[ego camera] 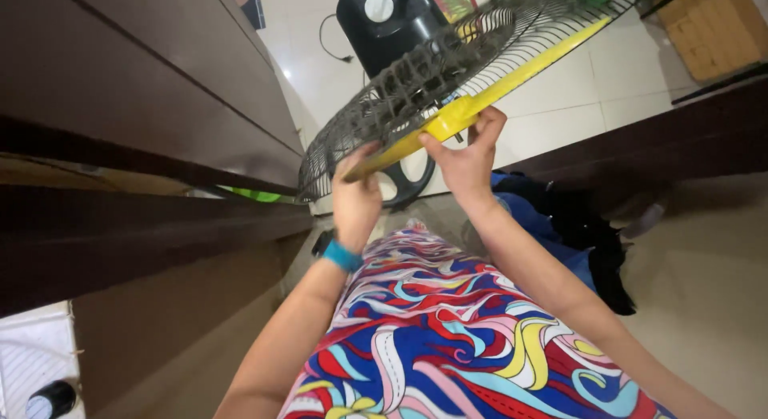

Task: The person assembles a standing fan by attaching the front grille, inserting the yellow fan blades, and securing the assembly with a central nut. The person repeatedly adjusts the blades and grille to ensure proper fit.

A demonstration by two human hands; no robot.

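Nearest, above a lap in bright swirl-patterned cloth [448, 339], the left hand [356, 199] with a blue wristband [342, 256] and the right hand [468, 155] both pinch the yellow plastic rim band [480, 99] of a round dark wire fan grille [424, 75], held up tilted, seen nearly edge-on. Its visible long line runs from lower left up to upper right, its domed face turned toward the dark wooden cabinet [160, 107]. The band could spring off or the grille slip onto the black fan base [388, 19] beyond, since only fingertips grip one edge.
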